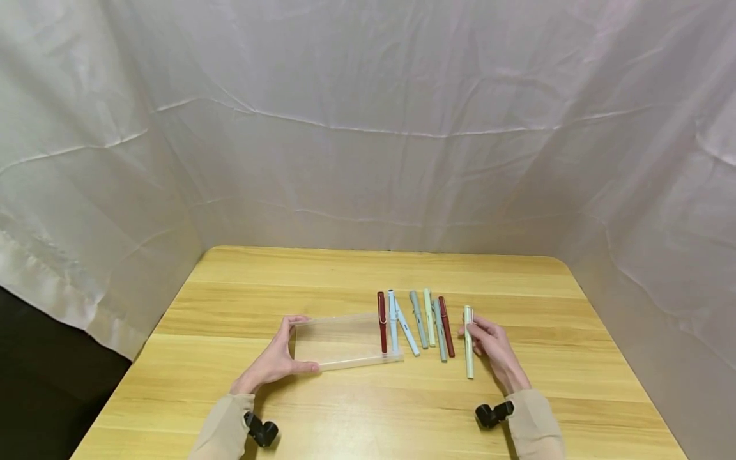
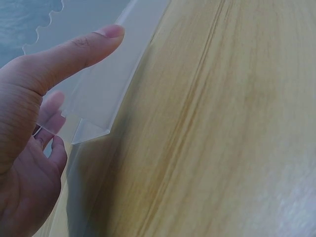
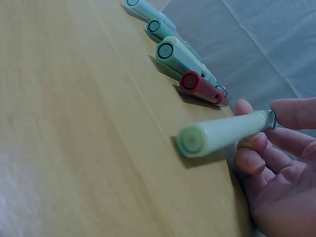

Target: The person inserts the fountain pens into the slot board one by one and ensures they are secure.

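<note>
My left hand [image 1: 276, 358] grips the left end of a clear plastic tray [image 1: 339, 342], thumb along its front edge and fingers at the back. In the left wrist view, the clear tray [image 2: 98, 94] shows a scalloped edge under the thumb. At its right end lie a dark red pen [image 1: 382, 326] and a light blue pen [image 1: 393, 322]; whether they rest in it or behind it, I cannot tell. My right hand [image 1: 497, 351] pinches a pale green pen [image 1: 469, 351] by its clip end. That pale green pen [image 3: 222, 134] points its round end toward the right wrist camera.
Between tray and right hand lie several pens: a tilted light blue one [image 1: 407, 331], a grey-green one [image 1: 420, 322], a pale yellow-green one [image 1: 429, 322], another grey-green one [image 1: 439, 335] and a dark red one [image 1: 446, 329]. Pale curtains [image 1: 379, 172] surround the wooden table [image 1: 368, 409].
</note>
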Demonstrator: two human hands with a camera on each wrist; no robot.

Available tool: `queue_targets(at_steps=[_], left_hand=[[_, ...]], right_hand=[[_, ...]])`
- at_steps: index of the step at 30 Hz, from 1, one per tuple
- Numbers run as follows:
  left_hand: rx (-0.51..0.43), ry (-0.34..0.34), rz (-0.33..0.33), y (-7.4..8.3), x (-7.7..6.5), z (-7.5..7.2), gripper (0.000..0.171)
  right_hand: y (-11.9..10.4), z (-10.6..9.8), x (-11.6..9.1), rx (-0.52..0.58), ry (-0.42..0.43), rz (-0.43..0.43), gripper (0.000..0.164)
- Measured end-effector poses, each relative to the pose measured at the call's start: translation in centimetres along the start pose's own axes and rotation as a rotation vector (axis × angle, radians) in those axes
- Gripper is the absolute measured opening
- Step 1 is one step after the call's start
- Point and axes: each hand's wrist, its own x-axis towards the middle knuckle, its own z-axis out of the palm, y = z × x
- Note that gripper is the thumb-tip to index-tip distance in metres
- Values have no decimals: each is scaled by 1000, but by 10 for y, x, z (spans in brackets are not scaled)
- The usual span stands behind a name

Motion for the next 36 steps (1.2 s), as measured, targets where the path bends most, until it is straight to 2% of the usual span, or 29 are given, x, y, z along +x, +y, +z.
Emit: queue_targets(at_steps=[8, 13, 20, 25, 28, 33, 36], left_hand=[[1, 1, -3, 0, -1, 0, 95], [0, 3, 9, -1, -1, 1, 95], [-2, 3, 17, -1, 0, 1, 95], [-7, 4, 12, -1, -1, 1, 94], [-5, 5, 13, -1, -1, 1, 94], [-5, 8, 13, 0, -1, 1, 94], [-6, 8, 15, 0, -1, 1, 94]], right_hand=[[2, -2, -1, -26, -31, -32, 59], [-1, -2, -1, -10, -15, -17, 63], [-7, -3, -3, 40, -49, 22, 73], [-14, -1, -5, 22, -49, 28, 76], [-18, 1, -5, -1, -62, -19, 72], [-27, 8, -6, -19, -103, -170, 62], [-32, 13, -5, -15, -115, -232, 58]])
